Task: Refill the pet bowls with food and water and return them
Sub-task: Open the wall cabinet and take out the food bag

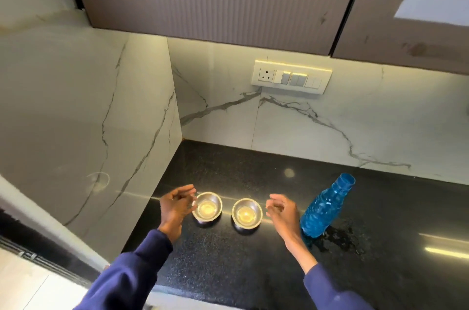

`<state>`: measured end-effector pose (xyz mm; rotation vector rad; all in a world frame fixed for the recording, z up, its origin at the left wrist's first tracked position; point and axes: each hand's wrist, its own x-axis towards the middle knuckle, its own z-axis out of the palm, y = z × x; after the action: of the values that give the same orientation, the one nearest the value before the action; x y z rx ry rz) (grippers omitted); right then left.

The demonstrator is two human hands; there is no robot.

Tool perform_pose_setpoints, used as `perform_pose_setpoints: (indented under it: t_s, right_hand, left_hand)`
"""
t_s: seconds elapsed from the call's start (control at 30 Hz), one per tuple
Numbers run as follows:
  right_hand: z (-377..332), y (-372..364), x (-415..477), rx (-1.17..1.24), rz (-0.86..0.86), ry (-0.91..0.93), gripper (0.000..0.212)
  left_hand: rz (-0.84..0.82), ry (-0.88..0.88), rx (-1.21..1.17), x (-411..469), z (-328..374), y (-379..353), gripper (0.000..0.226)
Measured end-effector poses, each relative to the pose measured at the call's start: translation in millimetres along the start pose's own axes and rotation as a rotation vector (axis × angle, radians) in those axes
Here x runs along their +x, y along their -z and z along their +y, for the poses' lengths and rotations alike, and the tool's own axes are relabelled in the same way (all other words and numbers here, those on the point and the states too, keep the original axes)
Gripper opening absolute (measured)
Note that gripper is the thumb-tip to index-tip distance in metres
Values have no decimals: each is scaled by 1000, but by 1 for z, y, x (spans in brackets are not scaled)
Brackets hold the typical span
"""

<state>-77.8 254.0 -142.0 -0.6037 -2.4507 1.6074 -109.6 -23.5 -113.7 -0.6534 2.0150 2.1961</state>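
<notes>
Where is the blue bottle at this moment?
In the head view, the blue bottle stands on the black countertop, right of centre, just beyond the right hand, which lies between it and the right-hand steel bowl.

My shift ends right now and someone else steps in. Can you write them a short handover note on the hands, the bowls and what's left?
Left hand: fingers curled at the rim of the left bowl; contact unclear.
Right hand: loosely curled, holds nothing, between the right bowl and the bottle.
Both bowls stand side by side on the counter. The bottle is upright and uncapped, with a wet patch at its base.
Done: bowls and bottle set out. No food shows; glare hides any water.
Left: add food, check water, return the bowls.
</notes>
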Motion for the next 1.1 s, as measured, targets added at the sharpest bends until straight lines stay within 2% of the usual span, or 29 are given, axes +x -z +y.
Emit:
perform_pose_setpoints:
  t_s: [0.1, 0.2, 0.4, 0.47, 0.53, 0.63, 0.8, 0.97, 1.03, 1.1]
  right_hand:
    - [-57, 39, 7, -59, 32, 302, 29]
    - [-118, 81, 13, -93, 116, 585, 34]
    - [-221, 160, 32, -401, 520, 1196, 39]
    - [-248, 172, 42, -623, 611, 1297, 42]
    - [-269, 178, 48, -843, 654, 1308, 51]
    - [-292, 174, 50, -1065, 673, 1229, 68]
    - [-321, 172, 48, -1287, 705, 1293, 68]
    - [-336, 179, 29, -1615, 632, 1313, 44]
    - [-347, 182, 6, -1696, 588, 1248, 34]
    - [-352, 187, -21, -1768, 475, 1163, 19]
  left_hand:
    - [-64, -348, 106, -17, 59, -15, 28]
    - [-16, -732, 277, -32, 125, -32, 28]
    - [196, -1339, 489, -61, 225, -71, 48]
    - [230, -1483, 574, -66, 246, -86, 51]
    - [245, -1613, 652, -73, 259, -105, 56]
    - [260, -1696, 765, -81, 271, -132, 65]
    - [246, -1623, 886, -84, 275, -152, 87]
    - [264, -1578, 917, -84, 272, -147, 92]
    - [286, -1584, 937, -87, 275, -143, 95]
    - [290, -1585, 966, -90, 278, -139, 95]
